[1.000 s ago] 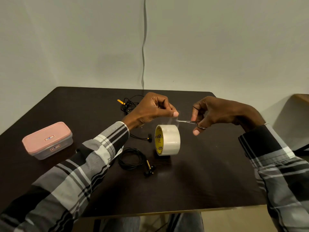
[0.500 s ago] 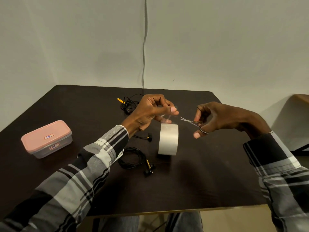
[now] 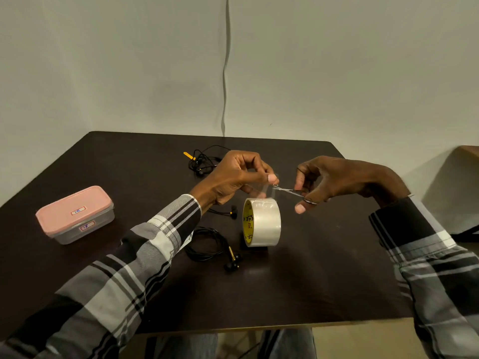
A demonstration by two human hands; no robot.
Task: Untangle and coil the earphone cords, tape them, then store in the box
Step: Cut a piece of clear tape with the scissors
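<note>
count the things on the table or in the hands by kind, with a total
earphone sets: 2, one tangled, one coiled
tape roll: 1
box: 1
scissors: 1, in the right hand
total: 5

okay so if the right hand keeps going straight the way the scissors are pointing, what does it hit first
Most likely the clear tape strip, which the scissors tips already reach. Just beyond it are the fingertips of the left hand pinching that strip. Depth is hard to judge from this one view.
</note>
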